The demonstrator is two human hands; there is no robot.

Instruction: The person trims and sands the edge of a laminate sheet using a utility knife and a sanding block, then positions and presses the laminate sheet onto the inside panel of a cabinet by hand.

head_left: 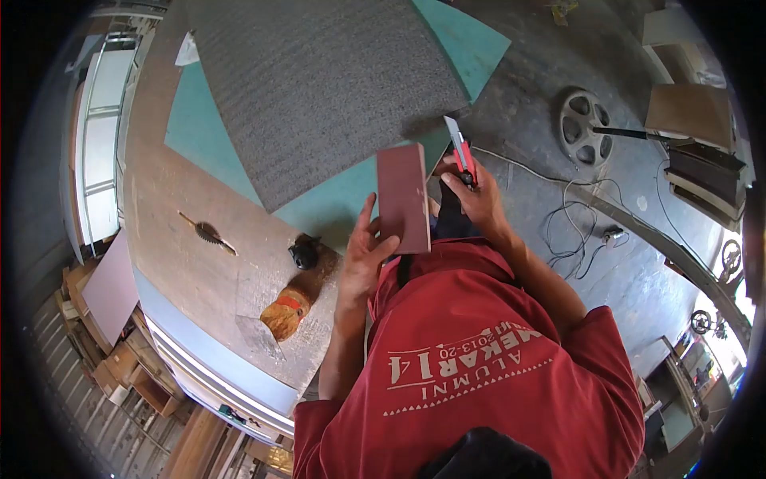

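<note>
Upright in my left hand (369,255) is a flat reddish-brown rectangular block (401,195), its pale narrow edge facing right. My thumb lies over its lower left part. A red utility knife (463,156) is held in my right hand (477,197), just right of the block, its blade out and pointing up. Block and blade are apart. Beyond both hands a dark grey textured sheet (327,80) lies over a teal sheet (199,132).
On the brown surface at left are a brush (209,232), a black round object (304,254) and an orange-brown object with a red band (285,314). At right stand a spoked wheel (585,128), cables (570,231) and a long metal bar (654,239).
</note>
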